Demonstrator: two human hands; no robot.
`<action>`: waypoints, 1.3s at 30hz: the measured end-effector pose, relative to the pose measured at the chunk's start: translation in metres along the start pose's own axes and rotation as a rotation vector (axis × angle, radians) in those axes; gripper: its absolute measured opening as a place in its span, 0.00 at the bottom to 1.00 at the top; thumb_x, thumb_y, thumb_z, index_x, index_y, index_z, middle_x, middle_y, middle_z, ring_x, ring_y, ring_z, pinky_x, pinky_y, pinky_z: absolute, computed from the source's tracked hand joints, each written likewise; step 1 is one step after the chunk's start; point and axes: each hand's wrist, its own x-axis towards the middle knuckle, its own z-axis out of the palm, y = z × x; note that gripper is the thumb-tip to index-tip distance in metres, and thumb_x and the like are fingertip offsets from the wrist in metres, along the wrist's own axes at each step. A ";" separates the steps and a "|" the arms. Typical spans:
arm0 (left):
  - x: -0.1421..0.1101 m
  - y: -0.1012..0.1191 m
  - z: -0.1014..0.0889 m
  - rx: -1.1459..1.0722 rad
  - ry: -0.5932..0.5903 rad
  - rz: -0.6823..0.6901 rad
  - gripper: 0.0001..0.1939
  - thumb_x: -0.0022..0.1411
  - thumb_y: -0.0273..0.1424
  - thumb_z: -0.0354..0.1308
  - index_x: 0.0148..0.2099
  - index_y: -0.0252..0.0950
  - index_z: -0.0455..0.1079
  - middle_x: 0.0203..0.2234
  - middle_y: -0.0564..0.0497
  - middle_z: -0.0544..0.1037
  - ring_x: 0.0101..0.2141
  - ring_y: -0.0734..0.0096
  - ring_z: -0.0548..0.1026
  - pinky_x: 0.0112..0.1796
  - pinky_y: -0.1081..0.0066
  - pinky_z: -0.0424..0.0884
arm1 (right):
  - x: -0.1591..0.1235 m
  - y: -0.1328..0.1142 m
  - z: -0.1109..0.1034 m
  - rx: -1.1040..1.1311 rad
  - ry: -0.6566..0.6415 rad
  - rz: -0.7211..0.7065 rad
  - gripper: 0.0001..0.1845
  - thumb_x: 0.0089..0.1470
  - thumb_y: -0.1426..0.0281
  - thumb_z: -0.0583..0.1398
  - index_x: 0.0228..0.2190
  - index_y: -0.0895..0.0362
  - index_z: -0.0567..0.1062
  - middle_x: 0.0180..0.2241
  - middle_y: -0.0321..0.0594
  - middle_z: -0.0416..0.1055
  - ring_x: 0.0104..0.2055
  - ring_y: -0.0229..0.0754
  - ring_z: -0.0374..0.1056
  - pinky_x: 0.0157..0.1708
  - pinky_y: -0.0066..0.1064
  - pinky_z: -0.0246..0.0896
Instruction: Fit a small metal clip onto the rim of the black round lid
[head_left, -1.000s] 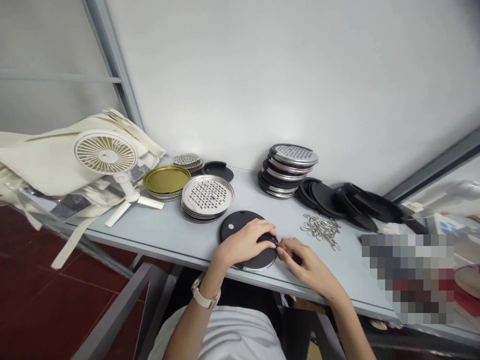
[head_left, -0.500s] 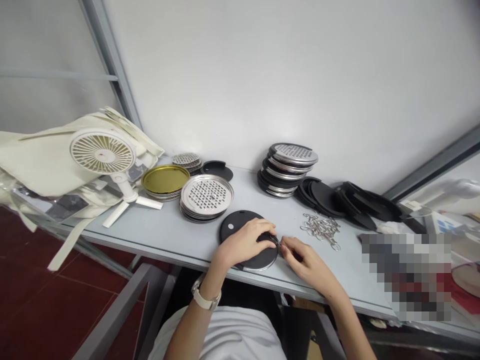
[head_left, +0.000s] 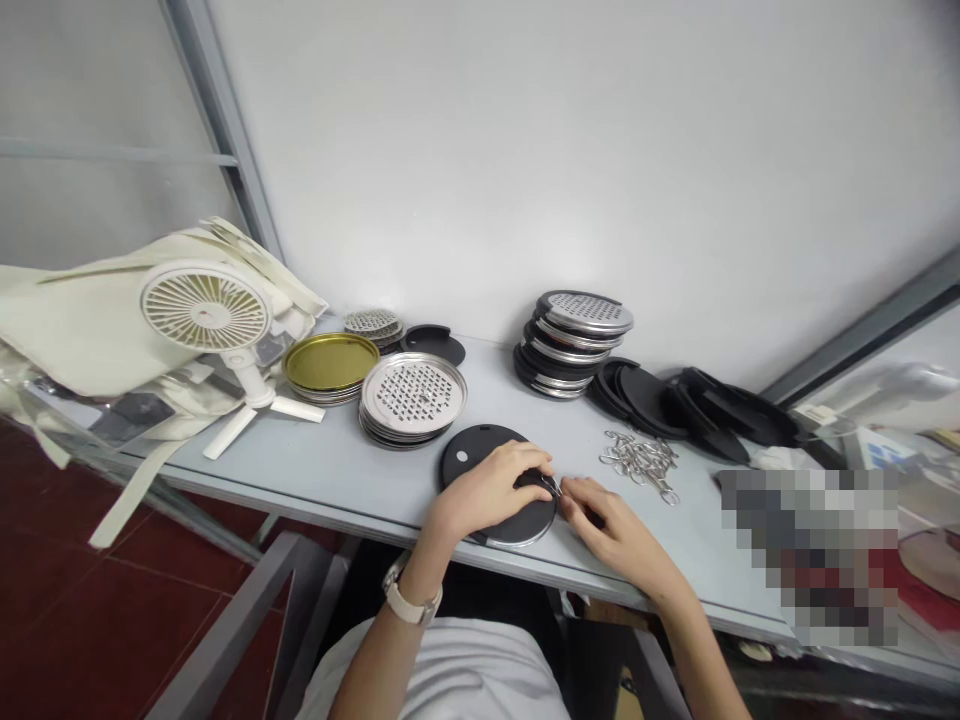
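A round black disc [head_left: 525,522] with a silver rim along its near edge lies flat near the front of the table. Across its top rests my left hand [head_left: 487,487], thumb and fingers pinched around a small metal wire clip [head_left: 553,484] at the disc's right edge. My right hand [head_left: 611,525], beside the disc, has its fingertips closed at the clip's outer end. Part of the clip is hidden by the fingers. A loose pile of similar metal wire clips [head_left: 641,458] lies beyond my right hand.
Round metal grater plates [head_left: 414,394] are stacked left of the disc, beside gold-coloured lids [head_left: 332,361]. Behind stands a tall stack of black-rimmed graters [head_left: 576,345]. Black round covers [head_left: 652,395] lie at the back right. A white fan [head_left: 206,310] and cream bag [head_left: 75,320] occupy the left end.
Both hands stay almost in place at the disc's right edge. The right fingers have shifted very slightly around the clip; the whole view has tilted a little.
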 end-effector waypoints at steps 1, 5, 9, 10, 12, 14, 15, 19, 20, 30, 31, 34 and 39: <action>0.000 0.000 0.000 0.000 0.002 -0.002 0.10 0.59 0.29 0.59 0.44 0.37 0.70 0.48 0.50 0.72 0.50 0.66 0.67 0.53 0.67 0.60 | 0.000 0.000 0.000 0.003 -0.003 -0.001 0.14 0.61 0.68 0.47 0.23 0.54 0.58 0.23 0.33 0.59 0.29 0.40 0.58 0.30 0.31 0.54; 0.000 -0.001 0.001 0.011 0.003 -0.006 0.10 0.59 0.30 0.58 0.45 0.37 0.69 0.48 0.49 0.71 0.51 0.66 0.66 0.54 0.68 0.59 | 0.000 -0.001 -0.001 0.019 0.001 -0.001 0.15 0.62 0.68 0.46 0.23 0.54 0.58 0.23 0.33 0.60 0.29 0.40 0.59 0.31 0.31 0.54; 0.000 -0.001 0.001 0.020 -0.003 0.001 0.10 0.59 0.30 0.58 0.44 0.37 0.69 0.48 0.49 0.71 0.51 0.67 0.66 0.54 0.69 0.59 | -0.001 0.002 0.000 0.013 0.005 -0.002 0.14 0.60 0.70 0.48 0.22 0.54 0.56 0.22 0.32 0.58 0.28 0.40 0.57 0.29 0.30 0.53; 0.000 -0.001 0.001 0.020 -0.005 0.008 0.10 0.59 0.30 0.58 0.44 0.37 0.69 0.48 0.50 0.71 0.51 0.68 0.66 0.53 0.69 0.59 | -0.001 0.002 0.000 0.011 0.004 -0.002 0.14 0.60 0.71 0.48 0.22 0.54 0.56 0.22 0.32 0.57 0.28 0.40 0.57 0.29 0.30 0.52; 0.000 0.000 0.000 0.019 -0.007 0.021 0.09 0.60 0.29 0.58 0.44 0.37 0.69 0.47 0.50 0.72 0.50 0.68 0.67 0.53 0.69 0.60 | -0.002 0.003 0.000 0.009 0.000 0.003 0.14 0.60 0.71 0.48 0.22 0.54 0.55 0.22 0.32 0.57 0.28 0.40 0.57 0.29 0.30 0.52; 0.000 0.001 0.000 0.021 -0.007 0.027 0.08 0.60 0.29 0.57 0.43 0.37 0.69 0.47 0.50 0.72 0.49 0.68 0.67 0.53 0.69 0.60 | -0.002 0.003 0.000 0.011 -0.008 0.005 0.14 0.61 0.70 0.47 0.22 0.54 0.55 0.22 0.32 0.57 0.29 0.40 0.57 0.30 0.30 0.52; 0.000 0.001 -0.001 0.024 -0.008 0.026 0.08 0.60 0.28 0.57 0.43 0.37 0.69 0.47 0.50 0.72 0.49 0.68 0.67 0.53 0.69 0.60 | -0.002 0.002 0.000 0.015 -0.010 0.006 0.15 0.62 0.69 0.47 0.23 0.54 0.56 0.23 0.32 0.58 0.29 0.40 0.57 0.30 0.30 0.52; -0.001 0.004 -0.002 0.040 -0.005 -0.014 0.11 0.61 0.29 0.56 0.47 0.39 0.65 0.47 0.50 0.70 0.51 0.66 0.65 0.54 0.66 0.59 | -0.001 -0.002 -0.001 0.043 -0.015 0.021 0.16 0.64 0.65 0.45 0.24 0.54 0.58 0.25 0.33 0.60 0.31 0.40 0.59 0.33 0.32 0.54; -0.001 0.005 -0.002 0.049 0.008 -0.035 0.14 0.61 0.29 0.55 0.49 0.39 0.63 0.48 0.50 0.69 0.51 0.66 0.65 0.53 0.66 0.59 | -0.001 -0.003 -0.002 0.049 -0.012 0.028 0.16 0.64 0.65 0.45 0.24 0.54 0.59 0.25 0.34 0.61 0.31 0.41 0.59 0.34 0.32 0.55; 0.000 0.007 -0.001 0.069 -0.013 -0.033 0.20 0.62 0.28 0.53 0.55 0.41 0.57 0.52 0.47 0.65 0.55 0.64 0.61 0.55 0.63 0.58 | 0.001 -0.002 0.001 0.071 0.008 0.052 0.16 0.65 0.65 0.44 0.25 0.54 0.60 0.26 0.34 0.62 0.31 0.41 0.60 0.34 0.32 0.56; -0.001 0.007 -0.001 0.071 -0.017 -0.021 0.20 0.62 0.28 0.52 0.56 0.41 0.56 0.53 0.47 0.64 0.56 0.64 0.61 0.56 0.63 0.57 | 0.001 -0.002 0.001 0.073 0.007 0.052 0.16 0.65 0.65 0.44 0.26 0.54 0.60 0.26 0.34 0.62 0.31 0.41 0.60 0.34 0.32 0.56; -0.002 0.007 -0.002 0.065 -0.049 -0.004 0.19 0.62 0.28 0.52 0.56 0.40 0.57 0.54 0.47 0.63 0.55 0.66 0.61 0.56 0.65 0.57 | 0.001 -0.004 0.000 0.071 0.004 0.046 0.16 0.65 0.65 0.45 0.25 0.54 0.60 0.26 0.34 0.62 0.31 0.41 0.60 0.34 0.32 0.56; -0.003 0.007 -0.004 0.038 -0.113 0.000 0.13 0.62 0.29 0.53 0.49 0.40 0.61 0.53 0.48 0.64 0.55 0.66 0.63 0.55 0.67 0.58 | 0.000 -0.003 -0.001 0.041 -0.006 -0.011 0.17 0.64 0.66 0.45 0.23 0.54 0.59 0.24 0.34 0.62 0.31 0.41 0.60 0.35 0.33 0.55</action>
